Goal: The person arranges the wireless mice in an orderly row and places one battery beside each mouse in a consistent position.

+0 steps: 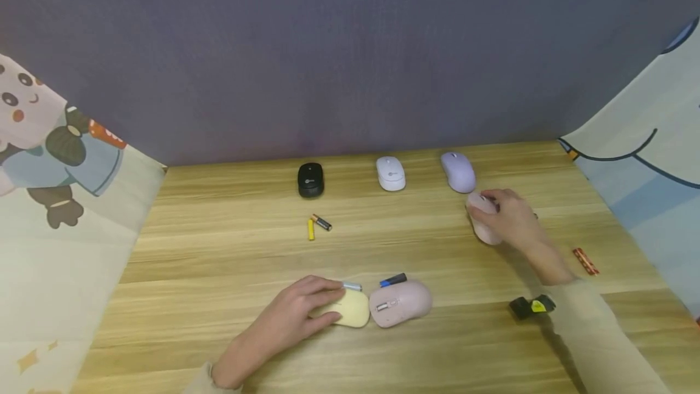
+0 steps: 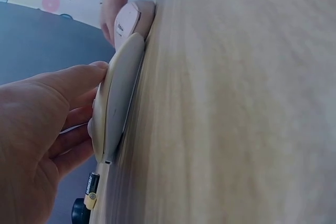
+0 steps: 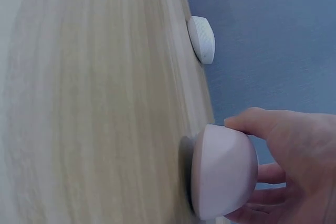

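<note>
My left hand [image 1: 298,306] holds a pale yellow computer mouse [image 1: 354,309] on the wooden table, thumb on the near side and fingers on the far side. Touching or nearly touching its right end is a pink mouse [image 1: 412,300] with a small slot in its upper face. Farther right, my right hand [image 1: 514,221] grips a second pale pink mouse [image 3: 223,174], thumb on one side and fingers round the other. A silver battery [image 1: 352,286] lies beside the left fingers, and a dark battery with a blue end [image 1: 392,279] lies behind the slotted mouse.
Along the back stand a black mouse [image 1: 310,180], a white mouse [image 1: 391,174] and a lilac mouse [image 1: 459,172]. A yellow battery [image 1: 311,230] and a black one [image 1: 321,222] lie mid-table. A red battery pack [image 1: 586,261] lies at right. A dark panel [image 1: 350,65] closes off the back.
</note>
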Tool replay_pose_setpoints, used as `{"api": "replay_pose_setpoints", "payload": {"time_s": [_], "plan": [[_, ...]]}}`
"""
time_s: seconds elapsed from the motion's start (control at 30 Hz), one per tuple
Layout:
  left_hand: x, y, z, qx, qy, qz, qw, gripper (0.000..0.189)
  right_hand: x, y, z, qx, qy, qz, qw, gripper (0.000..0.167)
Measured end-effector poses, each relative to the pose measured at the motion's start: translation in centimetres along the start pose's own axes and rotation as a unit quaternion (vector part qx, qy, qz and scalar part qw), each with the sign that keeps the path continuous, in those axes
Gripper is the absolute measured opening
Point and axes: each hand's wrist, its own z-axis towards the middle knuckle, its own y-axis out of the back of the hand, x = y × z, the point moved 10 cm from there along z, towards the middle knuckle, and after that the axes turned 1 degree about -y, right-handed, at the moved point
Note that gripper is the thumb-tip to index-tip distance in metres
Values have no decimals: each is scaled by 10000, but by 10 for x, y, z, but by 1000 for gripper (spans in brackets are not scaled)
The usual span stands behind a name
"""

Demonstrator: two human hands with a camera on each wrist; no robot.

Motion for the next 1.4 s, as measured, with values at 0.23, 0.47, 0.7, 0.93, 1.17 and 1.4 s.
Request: {"api": "replay_pose_setpoints", "payload": {"time_s": [0.23, 0.47, 0.7, 0.93, 1.17, 1.4], "plan": [[-1, 2, 1, 31, 15, 5, 10000, 41, 2, -3, 0, 46, -90, -47, 9999, 67], [-2, 3, 1, 44, 33, -29, 10000, 41, 3, -5, 0, 100, -106, -210, 9997, 71], [-2, 3, 1, 23, 9, -27, 10000, 42, 3, -7, -1, 76, -138, -303, 9994, 72], [-1, 2, 1, 65, 35, -32, 10000, 43, 5, -10, -2, 241, -241, -359, 9988, 75], [-1, 2, 1, 50, 26, -74, 10000, 42, 11, -11, -5, 212, -244, -278, 9991, 72], [-1, 3, 1, 7, -4, -77, 10000, 42, 12, -11, -5, 172, -217, -302, 9992, 73]]}}
